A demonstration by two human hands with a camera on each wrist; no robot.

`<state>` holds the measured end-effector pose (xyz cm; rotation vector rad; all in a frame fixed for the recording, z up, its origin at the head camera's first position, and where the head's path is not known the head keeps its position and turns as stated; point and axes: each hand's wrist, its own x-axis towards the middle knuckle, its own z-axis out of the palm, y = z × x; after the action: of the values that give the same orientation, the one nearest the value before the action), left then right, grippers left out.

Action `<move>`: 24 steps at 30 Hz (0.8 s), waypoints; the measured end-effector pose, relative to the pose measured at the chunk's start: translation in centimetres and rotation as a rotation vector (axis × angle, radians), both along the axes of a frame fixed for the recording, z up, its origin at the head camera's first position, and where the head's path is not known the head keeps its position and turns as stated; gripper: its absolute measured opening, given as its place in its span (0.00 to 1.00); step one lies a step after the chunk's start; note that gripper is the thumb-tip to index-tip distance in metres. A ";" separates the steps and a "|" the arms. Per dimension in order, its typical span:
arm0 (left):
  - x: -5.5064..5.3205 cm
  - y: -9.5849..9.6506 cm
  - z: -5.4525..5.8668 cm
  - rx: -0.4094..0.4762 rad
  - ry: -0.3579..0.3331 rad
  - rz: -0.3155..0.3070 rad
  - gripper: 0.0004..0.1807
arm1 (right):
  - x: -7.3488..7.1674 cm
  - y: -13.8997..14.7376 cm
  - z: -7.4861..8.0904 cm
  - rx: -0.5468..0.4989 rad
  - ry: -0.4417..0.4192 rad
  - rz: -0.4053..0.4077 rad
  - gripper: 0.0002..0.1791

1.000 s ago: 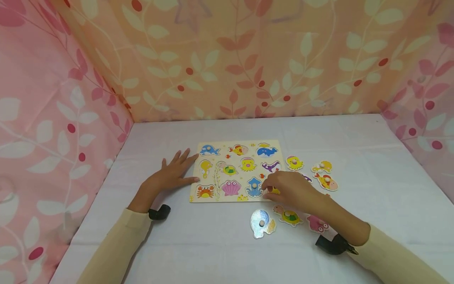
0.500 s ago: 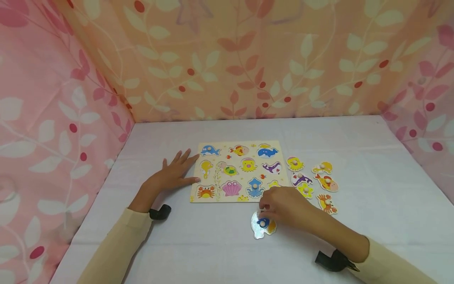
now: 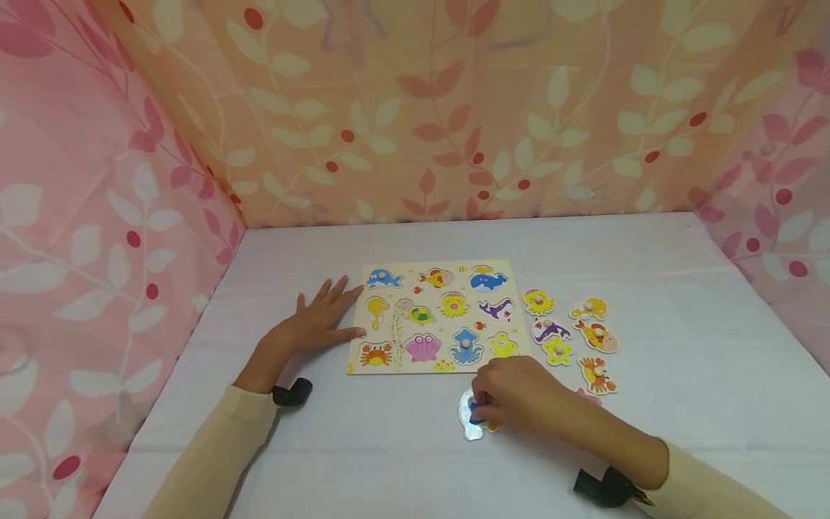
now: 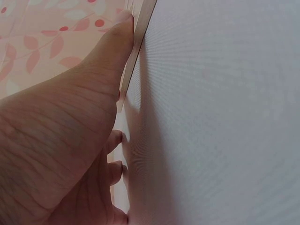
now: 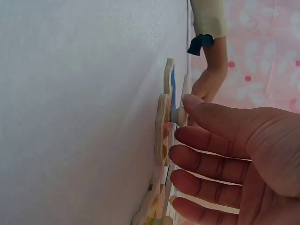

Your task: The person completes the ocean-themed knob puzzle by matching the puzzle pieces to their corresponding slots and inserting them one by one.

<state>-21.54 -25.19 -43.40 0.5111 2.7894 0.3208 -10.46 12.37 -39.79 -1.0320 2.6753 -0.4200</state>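
Observation:
My right hand [image 3: 521, 393] is over a shiny blue knobbed puzzle piece [image 3: 468, 422] in front of the board; glare and fingers hide much of its picture. In the right wrist view, thumb and forefinger pinch its wooden knob [image 5: 178, 116], the other fingers loosely bent. An orange-yellow piece [image 5: 160, 133] lies against the blue one. My left hand [image 3: 318, 317] is spread, thumb and fingertips at the left edge of the wooden sea-animal puzzle board [image 3: 441, 367]. In the board, a blue dolphin piece [image 3: 384, 278] and a blue squid piece [image 3: 465, 347] show knobs.
Right of the board lie loose knobbed pieces: octopus [image 3: 539, 302], purple whale [image 3: 551, 330], star [image 3: 558, 351], an orange-yellow piece [image 3: 588, 309], fish [image 3: 596, 336] and crab [image 3: 598, 375]. A pink piece [image 3: 588, 395] is partly hidden by the right arm. Patterned cloth walls surround the white table [image 3: 363, 461].
My right hand has moved from beside the squid piece, down to the blue piece, and its fingers have come in on the knob. The left hand stays at the board's edge.

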 end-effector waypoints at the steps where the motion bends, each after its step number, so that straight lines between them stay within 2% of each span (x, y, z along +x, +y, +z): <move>1: 0.0 0.0 0.0 -0.001 0.000 0.001 0.55 | 0.0 0.0 0.0 0.003 -0.003 0.002 0.10; 24: -0.2 -0.2 -0.2 0.009 0.016 -0.004 0.54 | 0.5 -0.4 0.2 0.006 0.017 0.004 0.08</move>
<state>-21.74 -25.37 -43.65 0.5231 2.8031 0.3297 -10.00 11.96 -39.56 -1.0437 2.6870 -0.4045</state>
